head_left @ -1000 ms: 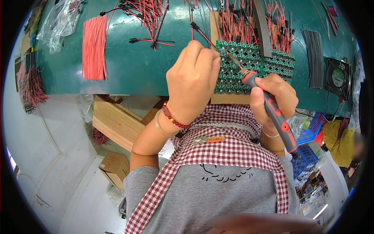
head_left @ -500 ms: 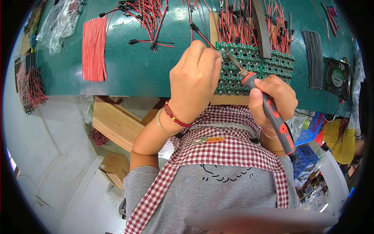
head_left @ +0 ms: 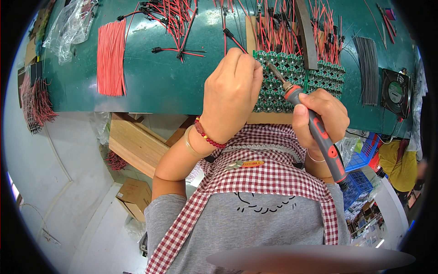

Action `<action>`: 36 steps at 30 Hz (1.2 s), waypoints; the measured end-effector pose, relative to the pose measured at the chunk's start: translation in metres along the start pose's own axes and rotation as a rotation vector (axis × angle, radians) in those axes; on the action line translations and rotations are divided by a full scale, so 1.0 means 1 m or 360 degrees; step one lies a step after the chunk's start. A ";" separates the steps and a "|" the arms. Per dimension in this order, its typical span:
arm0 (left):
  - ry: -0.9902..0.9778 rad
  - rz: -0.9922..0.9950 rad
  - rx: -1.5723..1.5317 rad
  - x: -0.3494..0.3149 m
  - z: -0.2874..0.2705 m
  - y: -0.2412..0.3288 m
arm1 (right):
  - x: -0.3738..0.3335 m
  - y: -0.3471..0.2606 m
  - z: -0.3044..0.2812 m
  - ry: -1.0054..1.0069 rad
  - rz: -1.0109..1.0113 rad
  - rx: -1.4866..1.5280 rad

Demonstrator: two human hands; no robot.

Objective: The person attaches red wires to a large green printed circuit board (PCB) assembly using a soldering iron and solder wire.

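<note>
My right hand (head_left: 323, 114) is closed round a grey and red soldering iron (head_left: 326, 139). The iron's metal tip points up and left, over the upper left part of a panel of small green circuit boards (head_left: 278, 86). Beside the tip, my left hand (head_left: 235, 89) is closed in a pinch at the panel's left edge. A red and black connector lead (head_left: 233, 37) runs down into its fingers; the pinched end is hidden behind the hand. More red and black leads (head_left: 276, 34) lie along the panel's far side, and a dark bar (head_left: 306, 36) rests across them.
A bundle of red wires (head_left: 111, 59) lies on the green table (head_left: 150, 91) at left, with connector leads (head_left: 175, 23) behind it. Black wires (head_left: 367, 68) and a small fan (head_left: 395, 93) are at right. A clear plastic bag (head_left: 73, 27) lies far left.
My left hand has shifted slightly right, toward the iron's tip, still pinching. The soldering iron has barely moved in my right hand.
</note>
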State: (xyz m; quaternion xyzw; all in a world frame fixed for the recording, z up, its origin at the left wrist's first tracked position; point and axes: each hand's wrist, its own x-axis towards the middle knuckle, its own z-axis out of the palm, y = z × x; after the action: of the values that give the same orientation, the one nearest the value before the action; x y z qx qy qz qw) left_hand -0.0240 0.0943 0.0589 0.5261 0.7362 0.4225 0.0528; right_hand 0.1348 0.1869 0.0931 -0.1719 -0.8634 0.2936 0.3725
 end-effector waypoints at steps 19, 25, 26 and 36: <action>0.0061 -0.0011 -0.0070 -0.005 0.001 0.002 | -0.006 0.001 -0.006 -0.0069 -0.0183 -0.0033; 0.0077 -0.0020 -0.0098 -0.005 0.002 0.003 | -0.007 0.002 -0.002 -0.0083 -0.0218 -0.0083; 0.0076 -0.0017 -0.0103 -0.005 0.002 0.003 | -0.007 0.001 -0.002 -0.0084 -0.0220 -0.0081; 0.0081 -0.0022 -0.0102 -0.005 0.007 0.000 | -0.005 -0.006 -0.002 -0.0153 -0.0170 -0.0164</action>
State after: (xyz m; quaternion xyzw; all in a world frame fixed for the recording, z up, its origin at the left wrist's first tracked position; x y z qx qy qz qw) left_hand -0.0177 0.0944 0.0528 0.5081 0.7270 0.4587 0.0538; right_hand 0.1388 0.1808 0.0949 -0.1302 -0.9022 0.2364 0.3365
